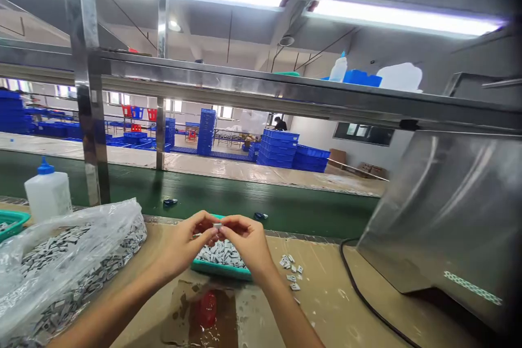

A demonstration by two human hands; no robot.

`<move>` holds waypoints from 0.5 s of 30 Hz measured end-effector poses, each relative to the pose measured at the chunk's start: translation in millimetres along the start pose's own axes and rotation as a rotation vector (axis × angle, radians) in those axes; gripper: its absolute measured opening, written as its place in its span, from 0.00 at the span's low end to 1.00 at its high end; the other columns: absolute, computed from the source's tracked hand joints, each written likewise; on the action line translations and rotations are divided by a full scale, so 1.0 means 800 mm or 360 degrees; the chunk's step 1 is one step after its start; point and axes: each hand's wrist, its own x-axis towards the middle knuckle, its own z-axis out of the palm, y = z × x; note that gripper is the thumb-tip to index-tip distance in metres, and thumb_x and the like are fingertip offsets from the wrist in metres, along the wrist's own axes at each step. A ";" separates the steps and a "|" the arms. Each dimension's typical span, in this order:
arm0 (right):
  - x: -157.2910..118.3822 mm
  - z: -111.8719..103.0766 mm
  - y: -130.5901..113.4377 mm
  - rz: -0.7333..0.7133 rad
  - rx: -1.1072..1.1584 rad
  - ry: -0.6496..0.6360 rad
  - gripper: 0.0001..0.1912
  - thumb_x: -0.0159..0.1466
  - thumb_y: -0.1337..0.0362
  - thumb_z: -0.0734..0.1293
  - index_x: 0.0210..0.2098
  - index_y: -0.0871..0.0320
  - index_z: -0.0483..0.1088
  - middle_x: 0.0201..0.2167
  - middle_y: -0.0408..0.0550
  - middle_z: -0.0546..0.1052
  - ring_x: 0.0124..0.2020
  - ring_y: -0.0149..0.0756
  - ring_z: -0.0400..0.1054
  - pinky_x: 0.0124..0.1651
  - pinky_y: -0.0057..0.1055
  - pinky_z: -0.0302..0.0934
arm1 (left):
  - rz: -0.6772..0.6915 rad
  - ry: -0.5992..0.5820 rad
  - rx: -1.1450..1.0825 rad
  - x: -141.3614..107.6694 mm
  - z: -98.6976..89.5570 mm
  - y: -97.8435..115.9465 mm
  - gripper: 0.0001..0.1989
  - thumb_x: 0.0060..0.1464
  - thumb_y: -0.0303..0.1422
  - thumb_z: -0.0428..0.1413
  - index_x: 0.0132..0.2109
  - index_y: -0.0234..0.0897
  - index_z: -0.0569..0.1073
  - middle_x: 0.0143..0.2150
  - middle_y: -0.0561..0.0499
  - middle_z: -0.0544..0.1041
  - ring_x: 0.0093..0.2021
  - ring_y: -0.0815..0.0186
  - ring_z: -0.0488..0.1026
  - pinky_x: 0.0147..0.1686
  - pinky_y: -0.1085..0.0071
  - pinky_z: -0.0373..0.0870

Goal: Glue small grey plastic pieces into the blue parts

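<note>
Between the fingertips of both hands sits a small light-grey plastic piece [217, 225]. My left hand [198, 234] pinches it from the left, and my right hand [243, 232] pinches it from the right. Both are held above a green basket [222, 269] filled with many similar grey pieces [222, 253]. A few more loose grey pieces [290, 269] lie on the table right of the basket. Nearer to me, a red object [207, 309] rests on a wet dark patch; its kind is unclear.
A clear plastic bag [122, 215] of grey pieces and a white bottle with a blue cap [48, 193] stand at the left. Behind runs a green conveyor belt [220, 196] carrying two small dark items. A metal housing [444, 212] and black cable [359, 288] are at the right.
</note>
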 end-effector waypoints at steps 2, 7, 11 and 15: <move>-0.015 0.009 -0.021 -0.0078 -0.0042 -0.0021 0.07 0.51 0.63 0.67 0.27 0.61 0.72 0.25 0.48 0.75 0.27 0.36 0.70 0.32 0.31 0.67 | -0.0060 0.0036 -0.0208 -0.013 0.000 0.015 0.12 0.49 0.39 0.54 0.33 0.33 0.68 0.26 0.52 0.70 0.28 0.70 0.68 0.30 0.73 0.66; -0.051 -0.001 -0.053 -0.0635 -0.0590 -0.0142 0.06 0.56 0.70 0.64 0.30 0.57 0.73 0.29 0.47 0.75 0.32 0.34 0.68 0.36 0.29 0.63 | -0.0428 -0.0233 -0.0612 -0.020 -0.012 0.029 0.10 0.42 0.34 0.59 0.28 0.30 0.69 0.22 0.54 0.69 0.23 0.75 0.65 0.27 0.77 0.64; -0.068 -0.021 -0.063 -0.1028 -0.0959 -0.0244 0.11 0.59 0.75 0.60 0.35 0.58 0.72 0.33 0.48 0.73 0.34 0.32 0.68 0.37 0.26 0.63 | -0.0635 -0.0503 -0.0728 -0.021 -0.004 0.032 0.11 0.40 0.33 0.61 0.28 0.31 0.69 0.22 0.54 0.70 0.22 0.75 0.66 0.26 0.77 0.64; -0.075 -0.044 -0.054 -0.0970 -0.1090 -0.0305 0.11 0.59 0.76 0.59 0.35 0.58 0.71 0.32 0.47 0.73 0.32 0.31 0.67 0.35 0.25 0.63 | -0.0611 -0.0791 -0.0510 0.001 0.007 0.027 0.11 0.43 0.36 0.58 0.32 0.32 0.69 0.22 0.53 0.71 0.23 0.72 0.69 0.29 0.74 0.66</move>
